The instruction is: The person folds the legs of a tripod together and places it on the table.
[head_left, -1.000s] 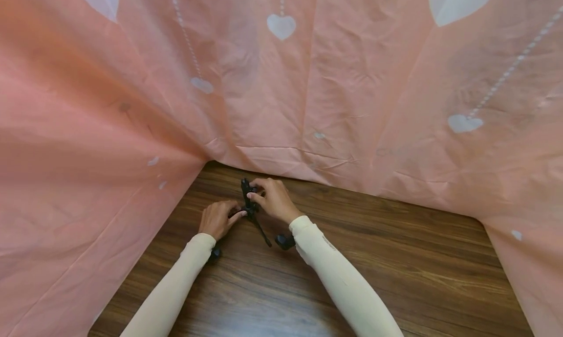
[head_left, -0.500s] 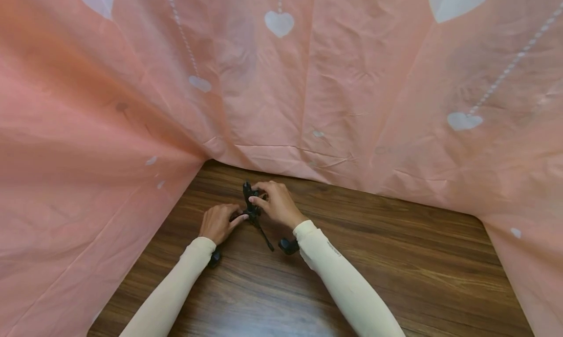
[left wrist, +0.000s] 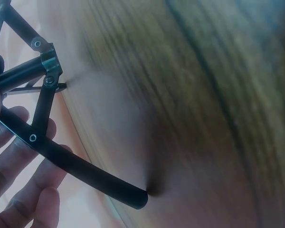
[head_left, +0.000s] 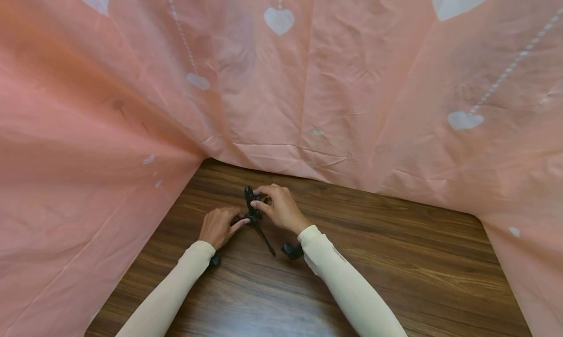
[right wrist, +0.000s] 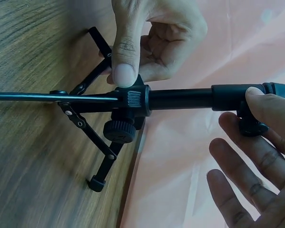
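A small black tripod [head_left: 249, 200] stands on the wooden table between my two hands, its legs spread and its central tube rising. My left hand [head_left: 220, 224] holds it low at the leg hub; in the right wrist view its thumb presses the collar [right wrist: 141, 99], above a ridged knob [right wrist: 119, 131]. Behind a leg [left wrist: 90, 175], the left fingers show in the left wrist view. Near the tube's top, my right hand [head_left: 281, 207] pinches the upper section by a smaller knob [right wrist: 252, 126] between thumb and index finger, the other fingers spread loosely.
Pink cloth [head_left: 272, 107] with white hearts hangs along the back and left side of the dark wooden table [head_left: 396, 258]. Black wrist devices [head_left: 292, 251] sit beneath both cream sleeves [head_left: 343, 278].
Both hands and the tripod have shifted slightly toward me and a little right. The hold of each hand on the tripod looks the same.
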Demonstrator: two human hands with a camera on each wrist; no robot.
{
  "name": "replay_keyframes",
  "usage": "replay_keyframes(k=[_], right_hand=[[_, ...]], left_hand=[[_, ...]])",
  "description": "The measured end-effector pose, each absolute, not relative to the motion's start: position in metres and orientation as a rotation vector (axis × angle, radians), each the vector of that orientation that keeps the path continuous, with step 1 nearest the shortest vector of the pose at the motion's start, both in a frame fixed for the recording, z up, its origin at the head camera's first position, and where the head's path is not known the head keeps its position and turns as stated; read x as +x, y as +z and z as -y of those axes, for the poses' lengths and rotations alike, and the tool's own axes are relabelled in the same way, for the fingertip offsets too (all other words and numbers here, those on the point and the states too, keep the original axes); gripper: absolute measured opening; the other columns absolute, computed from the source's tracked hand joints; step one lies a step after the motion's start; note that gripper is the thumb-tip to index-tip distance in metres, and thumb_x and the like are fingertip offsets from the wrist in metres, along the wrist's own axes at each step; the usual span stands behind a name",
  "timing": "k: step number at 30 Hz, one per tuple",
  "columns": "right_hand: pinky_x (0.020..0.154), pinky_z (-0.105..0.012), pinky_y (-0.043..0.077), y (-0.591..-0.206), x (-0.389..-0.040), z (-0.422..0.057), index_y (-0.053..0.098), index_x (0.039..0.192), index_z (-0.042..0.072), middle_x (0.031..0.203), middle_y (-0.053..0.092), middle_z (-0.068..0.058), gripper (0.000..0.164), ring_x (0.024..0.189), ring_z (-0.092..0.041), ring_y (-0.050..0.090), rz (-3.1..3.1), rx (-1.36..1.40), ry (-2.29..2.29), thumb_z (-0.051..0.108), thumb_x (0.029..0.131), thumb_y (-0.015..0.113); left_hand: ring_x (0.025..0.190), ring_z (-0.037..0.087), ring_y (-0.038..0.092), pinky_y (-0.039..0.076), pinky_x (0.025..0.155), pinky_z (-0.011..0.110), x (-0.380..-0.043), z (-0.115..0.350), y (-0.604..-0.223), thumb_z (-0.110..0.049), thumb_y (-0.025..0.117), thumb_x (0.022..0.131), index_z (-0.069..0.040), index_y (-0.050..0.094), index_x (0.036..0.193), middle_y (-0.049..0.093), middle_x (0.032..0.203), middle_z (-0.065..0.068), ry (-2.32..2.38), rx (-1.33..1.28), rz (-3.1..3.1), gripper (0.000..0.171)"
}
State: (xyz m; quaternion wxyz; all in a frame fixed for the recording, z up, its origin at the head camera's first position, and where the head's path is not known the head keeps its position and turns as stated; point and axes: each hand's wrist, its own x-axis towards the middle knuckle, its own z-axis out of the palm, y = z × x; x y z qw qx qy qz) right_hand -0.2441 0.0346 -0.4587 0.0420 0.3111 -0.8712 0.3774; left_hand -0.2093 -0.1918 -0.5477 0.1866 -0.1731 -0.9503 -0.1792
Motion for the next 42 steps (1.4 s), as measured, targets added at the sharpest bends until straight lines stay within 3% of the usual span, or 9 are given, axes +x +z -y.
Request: replay_keyframes(k=[10, 17, 22, 32, 42], right_hand=[[0.069, -0.024, 0.052, -0.461, -0.235, -0.044, 0.078, 0.120, 0.011, 0.103, 0.077, -0.002, 0.027, 0.079, -0.011, 0.062, 2.631, 0.958, 1.167, 0.027, 0.098, 0.079], [0.084, -0.044, 0.059, -0.463, -0.227, -0.053, 0.078, 0.119, 0.009, 0.107, 0.078, -0.007, 0.026, 0.097, -0.029, 0.072, 2.611, 0.955, 1.217, 0.024, 0.097, 0.080], [0.088, -0.051, 0.061, -0.463, -0.221, -0.059, 0.078, 0.119, 0.008, 0.112, 0.077, -0.010, 0.027, 0.104, -0.033, 0.072, 2.613, 0.957, 1.234, 0.024, 0.097, 0.080], [0.087, -0.035, 0.065, -0.463, -0.207, -0.073, 0.079, 0.116, 0.010, 0.108, 0.075, -0.006, 0.024, 0.101, -0.022, 0.074, 2.594, 0.942, 1.234, 0.021, 0.095, 0.082], [0.082, -0.044, 0.065, -0.464, -0.196, -0.087, 0.080, 0.115, 0.010, 0.110, 0.077, -0.006, 0.024, 0.096, -0.022, 0.074, 2.585, 0.910, 1.232, 0.020, 0.094, 0.083]], left_hand=[[0.066, 0.014, 0.069, 0.054, 0.055, 0.031, -0.201, 0.185, -0.547, -0.043, 0.082, 0.093, -0.021, 0.080, 0.092, 0.078, 0.084, -0.004, -0.506, -0.528, 2.656, 0.021], [0.068, 0.013, 0.069, 0.056, 0.058, 0.031, -0.196, 0.177, -0.548, -0.043, 0.082, 0.093, -0.021, 0.080, 0.090, 0.078, 0.083, -0.005, -0.494, -0.570, 2.643, 0.022], [0.070, 0.013, 0.071, 0.058, 0.061, 0.033, -0.192, 0.172, -0.549, -0.044, 0.082, 0.093, -0.021, 0.081, 0.093, 0.079, 0.086, -0.005, -0.486, -0.587, 2.637, 0.023], [0.067, 0.010, 0.067, 0.054, 0.059, 0.030, -0.182, 0.160, -0.552, -0.044, 0.083, 0.091, -0.023, 0.080, 0.088, 0.076, 0.080, -0.008, -0.503, -0.617, 2.593, 0.022], [0.072, 0.011, 0.072, 0.058, 0.063, 0.032, -0.176, 0.147, -0.556, -0.044, 0.083, 0.091, -0.023, 0.080, 0.089, 0.079, 0.086, -0.008, -0.527, -0.662, 2.554, 0.021]])
